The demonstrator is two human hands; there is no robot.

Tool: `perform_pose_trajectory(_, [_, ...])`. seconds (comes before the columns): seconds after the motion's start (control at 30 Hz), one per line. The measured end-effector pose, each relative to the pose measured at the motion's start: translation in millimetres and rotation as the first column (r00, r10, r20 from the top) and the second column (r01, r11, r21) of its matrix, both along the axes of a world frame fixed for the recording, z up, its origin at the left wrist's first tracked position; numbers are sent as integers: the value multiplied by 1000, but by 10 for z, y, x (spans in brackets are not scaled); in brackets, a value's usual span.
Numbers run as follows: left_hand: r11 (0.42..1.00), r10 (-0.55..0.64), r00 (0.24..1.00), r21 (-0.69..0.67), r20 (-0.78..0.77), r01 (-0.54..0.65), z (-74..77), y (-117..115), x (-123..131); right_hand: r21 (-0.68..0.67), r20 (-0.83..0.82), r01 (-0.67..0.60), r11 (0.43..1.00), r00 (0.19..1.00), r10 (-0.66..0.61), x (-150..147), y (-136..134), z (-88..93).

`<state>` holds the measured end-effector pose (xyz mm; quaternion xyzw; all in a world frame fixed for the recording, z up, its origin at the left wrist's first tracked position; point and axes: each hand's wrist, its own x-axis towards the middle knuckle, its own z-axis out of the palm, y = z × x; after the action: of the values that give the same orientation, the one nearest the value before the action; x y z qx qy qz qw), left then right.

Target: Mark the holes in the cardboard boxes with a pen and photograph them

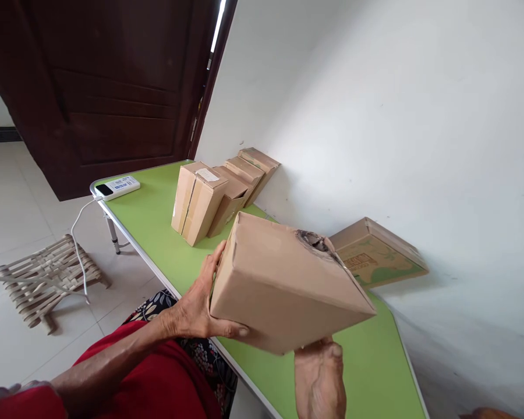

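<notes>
A plain brown cardboard box [279, 279] is held tilted above the green table, with a dark, ragged torn patch along its far upper edge. My left hand [205, 302] grips its left end, the thumb along the near side and the fingers round the far side. Under the lower right part of the box is my right hand [321, 372], its fingers mostly hidden beneath the cardboard. Behind the held box, a carton with green print [378, 256] leans against the white wall.
On the green table [157, 215], several cardboard boxes [198, 201] stand in a row near the wall. A white power bank [117, 187] with a cable lies at the table's far left corner. A woven stool [52, 279] stands on the floor, and a dark door [122, 87] is behind.
</notes>
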<state>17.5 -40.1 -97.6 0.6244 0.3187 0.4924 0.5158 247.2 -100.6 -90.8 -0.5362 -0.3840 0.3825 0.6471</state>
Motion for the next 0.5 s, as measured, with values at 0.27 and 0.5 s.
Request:
perform_pose_trajectory(0.27, [900,316,919,382,-236,-211,-187,-55,131,148,257,39,988,963,-76,-621,-45,66])
perform_pose_trajectory(0.5, [999,17,999,33,29,-18,17,-186,-80,96,88,47,994,995,-55,-533,53,-361])
